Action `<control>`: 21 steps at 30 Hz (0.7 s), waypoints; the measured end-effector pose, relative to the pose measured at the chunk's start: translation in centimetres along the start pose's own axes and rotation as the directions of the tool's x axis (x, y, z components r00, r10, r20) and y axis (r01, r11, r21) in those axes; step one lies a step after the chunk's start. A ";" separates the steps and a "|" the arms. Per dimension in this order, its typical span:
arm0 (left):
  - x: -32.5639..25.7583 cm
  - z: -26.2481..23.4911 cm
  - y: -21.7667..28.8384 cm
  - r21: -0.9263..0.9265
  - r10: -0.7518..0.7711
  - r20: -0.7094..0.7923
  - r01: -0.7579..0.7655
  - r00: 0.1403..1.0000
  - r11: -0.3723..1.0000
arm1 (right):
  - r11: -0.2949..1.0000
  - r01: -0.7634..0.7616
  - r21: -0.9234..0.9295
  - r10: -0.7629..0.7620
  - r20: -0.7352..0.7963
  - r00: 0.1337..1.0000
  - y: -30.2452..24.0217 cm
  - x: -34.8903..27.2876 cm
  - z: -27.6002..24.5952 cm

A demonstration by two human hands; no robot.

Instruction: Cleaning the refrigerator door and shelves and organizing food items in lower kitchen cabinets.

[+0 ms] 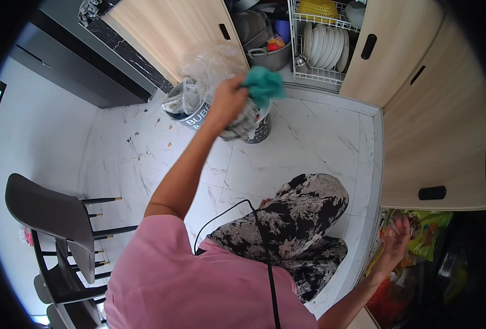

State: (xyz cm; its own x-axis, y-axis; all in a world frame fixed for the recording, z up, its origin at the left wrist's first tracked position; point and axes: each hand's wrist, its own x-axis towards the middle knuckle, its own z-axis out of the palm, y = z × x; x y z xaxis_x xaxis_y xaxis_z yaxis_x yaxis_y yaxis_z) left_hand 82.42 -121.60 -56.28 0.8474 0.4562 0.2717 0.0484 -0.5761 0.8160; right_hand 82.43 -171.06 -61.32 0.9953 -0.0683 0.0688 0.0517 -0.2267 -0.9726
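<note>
Over the bins, my left hand (229,101) is closed around a green cloth (264,85). A grey patterned cloth (242,123), smeared by motion, hangs just below the same hand; whether it is gripped too is hard to tell. Under it stands a dark bin with white lettering (260,131). To its left, a second lettered bin (195,119) is filled with clear plastic bags (191,96). On the right, my right hand (395,244) reaches to the open lower cabinet, fingers apart, beside a green plastic packet (430,236).
An open cabinet ahead holds a white wire rack (322,77) of plates, a yellow basket (318,8) and a grey pot (270,57). Wooden cabinet doors (438,131) stand at the right. Dark chairs (54,205) are at left. Small debris (136,133) dots the tiled floor. A black cable (267,257) crosses my lap.
</note>
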 end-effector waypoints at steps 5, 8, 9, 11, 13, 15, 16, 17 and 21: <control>1.7 -0.8 -10.3 0.677 0.049 -0.219 0.116 0.974 0.727 | 0.993 -0.063 -0.098 0.074 0.108 0.991 4.5 -0.7 0.5; 1.5 1.5 -17.2 0.739 -0.274 0.070 0.135 0.959 0.661 | 0.983 -0.066 -0.171 0.095 0.167 0.981 3.5 -1.4 2.5; 1.7 1.7 -19.8 0.724 -0.383 0.168 0.149 0.908 0.673 | 0.979 -0.062 -0.196 0.103 0.207 0.973 3.0 -1.5 3.4; 2.7 2.6 -23.4 0.702 -0.480 0.276 0.166 0.833 0.692 | 0.973 -0.071 -0.222 0.121 0.220 0.968 2.3 -1.7 4.5; 3.5 3.2 -24.1 0.708 -0.583 0.426 0.147 0.692 0.691 | 0.960 -0.095 -0.264 0.162 0.244 0.956 1.7 -1.8 5.3; 3.0 3.2 -24.3 0.703 -0.628 0.500 0.143 0.597 0.696 | 0.951 -0.100 -0.293 0.179 0.257 0.950 1.4 -2.1 5.6; 3.0 3.3 -23.5 0.705 -0.553 0.514 0.044 0.655 0.708 | 0.940 -0.111 -0.322 0.198 0.253 0.947 1.3 -2.4 5.4; 3.5 3.1 -21.4 0.707 -0.464 0.530 -0.069 0.710 0.704 | 0.933 -0.125 -0.338 0.214 0.240 0.947 1.3 -2.7 4.9; 4.3 -2.1 -13.6 0.664 -0.234 0.460 -0.157 0.857 0.731 | 0.952 -0.099 -0.291 0.172 0.238 0.956 2.4 -3.6 3.6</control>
State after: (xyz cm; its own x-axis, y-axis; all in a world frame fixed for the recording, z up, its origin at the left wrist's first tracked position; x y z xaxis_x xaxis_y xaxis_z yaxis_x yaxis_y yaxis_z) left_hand 84.28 -110.38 -65.14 0.9578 0.2138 -0.1923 0.2538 -0.9430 0.2155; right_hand 79.29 -167.87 -64.69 0.9799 0.1267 -0.1542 -0.0730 -0.4914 -0.8679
